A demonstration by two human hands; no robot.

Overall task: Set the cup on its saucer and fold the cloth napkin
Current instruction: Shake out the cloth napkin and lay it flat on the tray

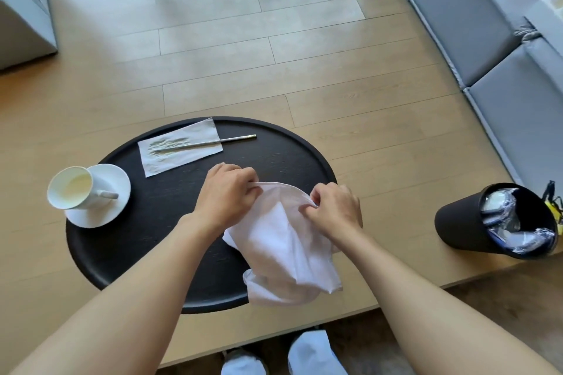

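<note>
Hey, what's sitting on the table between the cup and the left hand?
Nothing: in the head view, only bare black table lies between the cup and the left hand.

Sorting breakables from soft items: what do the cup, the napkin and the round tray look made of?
Cup: likely glazed white ceramic, glossy and smooth. Napkin: thin white woven cloth, draping and creasing softly. Tray: seemingly dark-stained wood, matte with faint grain, though that's uncertain.

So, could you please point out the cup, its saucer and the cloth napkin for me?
cup (pixel 70 187): head view, on the inside of the bowl.
saucer (pixel 117 202): head view, on the bare right rim.
cloth napkin (pixel 283 250): head view, on the hanging middle.
</note>
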